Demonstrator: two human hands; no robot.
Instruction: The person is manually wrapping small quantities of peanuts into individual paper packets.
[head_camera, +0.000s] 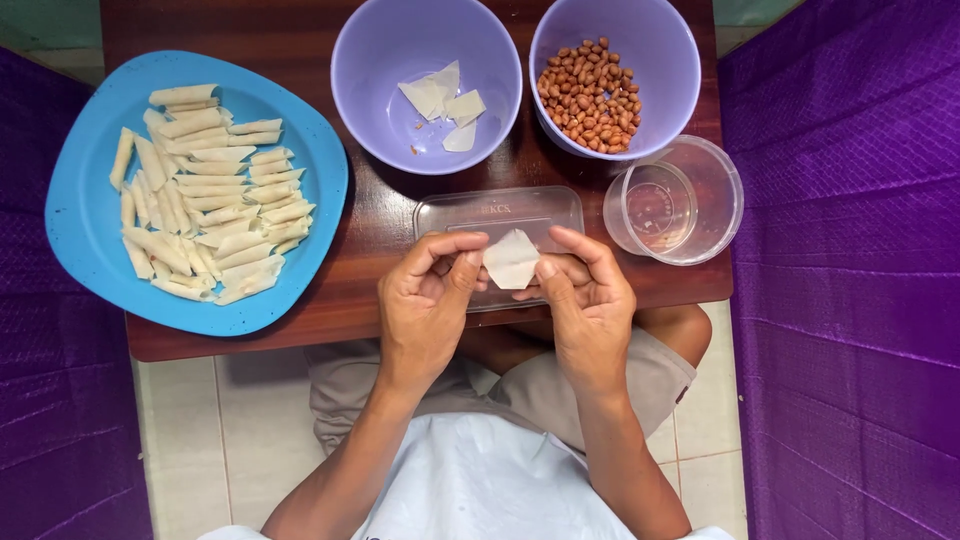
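2 bare hands meet over the near edge of a dark brown wooden table (380, 230), pinching 1 small, pale, thin square wrapper of dough (511, 259) between them. The left hand (428, 300) grips the wrapper's left edge with thumb and forefinger, the other fingers curled inward. The right hand (588, 295) holds the opposite edge, thumb pressed on the wrapper's lower right corner. The wrapper is held flat, tilted like a diamond, just above a shallow clear rectangular plastic tray (500, 215) that sits on the table directly beyond the fingers.

To the right of the tray stands a clear round plastic container (700, 200). Beyond it is a lilac plastic bowl of brown peanuts (612, 75), and beside that, to the left, a second lilac plastic bowl (425, 85) holding a few more pale wrapper pieces (445, 105). On the table's left end rests a large blue round-cornered plate (80, 210) piled with many slim, pale rolled pastry sticks (205, 195). Purple quilted fabric (850, 270) flanks both sides of the table.
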